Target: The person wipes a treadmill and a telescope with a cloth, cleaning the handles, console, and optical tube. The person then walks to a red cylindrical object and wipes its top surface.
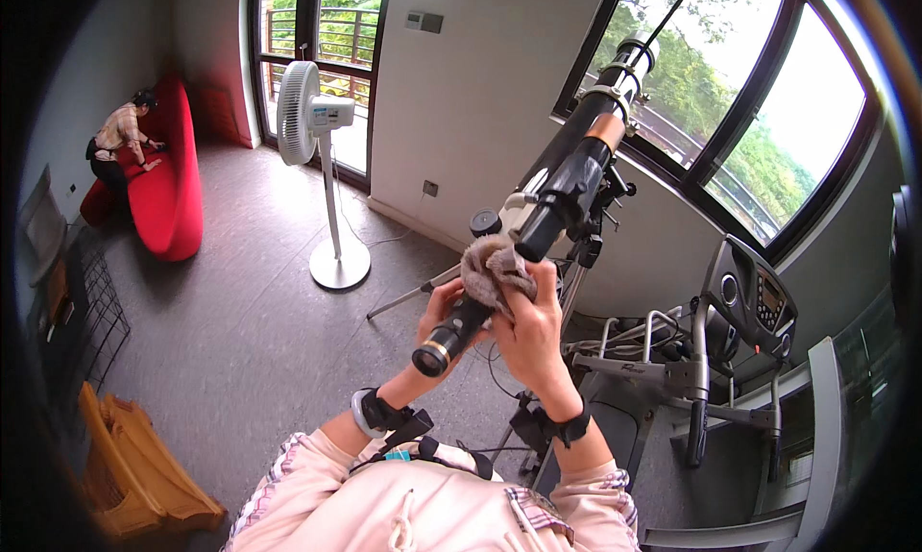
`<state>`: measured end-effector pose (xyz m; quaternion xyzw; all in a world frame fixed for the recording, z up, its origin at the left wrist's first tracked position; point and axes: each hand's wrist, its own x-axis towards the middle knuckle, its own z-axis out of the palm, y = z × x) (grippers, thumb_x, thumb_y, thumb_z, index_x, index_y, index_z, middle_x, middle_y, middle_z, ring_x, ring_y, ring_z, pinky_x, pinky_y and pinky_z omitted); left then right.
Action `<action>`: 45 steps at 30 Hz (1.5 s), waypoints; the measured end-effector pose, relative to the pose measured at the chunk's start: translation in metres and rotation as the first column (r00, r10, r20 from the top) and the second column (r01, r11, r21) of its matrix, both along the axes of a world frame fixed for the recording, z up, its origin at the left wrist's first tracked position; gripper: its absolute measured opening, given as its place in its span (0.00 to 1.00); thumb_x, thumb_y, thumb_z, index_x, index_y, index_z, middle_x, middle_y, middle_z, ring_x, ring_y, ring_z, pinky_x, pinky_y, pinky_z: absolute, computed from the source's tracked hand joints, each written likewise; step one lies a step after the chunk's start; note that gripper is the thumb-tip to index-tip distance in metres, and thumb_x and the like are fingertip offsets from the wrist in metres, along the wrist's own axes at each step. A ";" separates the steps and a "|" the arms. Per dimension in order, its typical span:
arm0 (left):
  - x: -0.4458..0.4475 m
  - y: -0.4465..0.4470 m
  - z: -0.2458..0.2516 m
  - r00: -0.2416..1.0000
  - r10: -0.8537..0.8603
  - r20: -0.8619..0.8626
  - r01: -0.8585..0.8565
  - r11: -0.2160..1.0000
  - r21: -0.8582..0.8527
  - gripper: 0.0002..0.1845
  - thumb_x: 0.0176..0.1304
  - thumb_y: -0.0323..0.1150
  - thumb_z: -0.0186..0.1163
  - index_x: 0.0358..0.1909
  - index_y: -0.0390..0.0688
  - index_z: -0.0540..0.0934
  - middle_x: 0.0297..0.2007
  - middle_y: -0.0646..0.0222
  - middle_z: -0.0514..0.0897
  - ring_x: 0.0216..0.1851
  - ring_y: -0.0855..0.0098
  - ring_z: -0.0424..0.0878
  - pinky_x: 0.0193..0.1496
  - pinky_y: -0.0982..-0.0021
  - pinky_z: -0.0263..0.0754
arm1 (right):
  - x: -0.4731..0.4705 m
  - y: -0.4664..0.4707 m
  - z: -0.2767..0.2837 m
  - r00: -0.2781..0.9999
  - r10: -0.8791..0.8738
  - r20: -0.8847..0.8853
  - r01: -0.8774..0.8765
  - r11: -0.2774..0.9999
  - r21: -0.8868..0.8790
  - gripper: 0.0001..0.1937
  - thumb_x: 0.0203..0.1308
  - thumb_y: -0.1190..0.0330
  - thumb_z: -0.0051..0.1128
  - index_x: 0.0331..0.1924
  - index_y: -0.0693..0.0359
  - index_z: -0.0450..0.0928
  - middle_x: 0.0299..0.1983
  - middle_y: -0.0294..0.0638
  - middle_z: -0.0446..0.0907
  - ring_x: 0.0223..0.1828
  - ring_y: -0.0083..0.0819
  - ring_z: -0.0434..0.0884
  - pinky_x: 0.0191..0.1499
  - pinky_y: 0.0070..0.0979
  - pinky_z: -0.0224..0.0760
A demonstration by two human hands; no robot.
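Note:
A black and white refractor telescope [555, 145] stands before me on a tripod, slanting up towards the window. My right hand [529, 321] presses a grey-brown cloth [486, 267] to the telescope's lower end, just above the eyepiece tube [457, 328]. From the other side, my left hand [441, 314] curls around this tube; the tube and cloth hide part of its fingers. The eyepiece [431, 359] points down towards me. A black finder scope [558, 210] sits along the main tube, close above the cloth. Left of it is a round dark knob [485, 222].
One thin tripod leg [410, 292] reaches out left over the floor. A white standing fan [328, 119] is beyond it. At right stands a treadmill [749, 300]. A wooden piece of furniture [144, 473] is at lower left. Another person [119, 138] leans over a red sofa [169, 199].

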<state>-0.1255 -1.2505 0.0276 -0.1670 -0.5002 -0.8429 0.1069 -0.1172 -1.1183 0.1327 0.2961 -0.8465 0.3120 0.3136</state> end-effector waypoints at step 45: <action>-0.006 -0.005 0.079 0.926 0.035 -0.376 -0.205 0.883 -0.422 0.45 0.49 0.27 0.73 0.70 0.44 0.63 0.52 0.65 0.77 0.48 0.73 0.77 0.53 0.73 0.72 | -0.038 0.034 -0.027 0.997 -0.078 -0.026 0.031 0.653 -0.756 0.18 0.50 0.83 0.49 0.48 0.68 0.74 0.48 0.47 0.71 0.46 0.41 0.76 0.52 0.32 0.69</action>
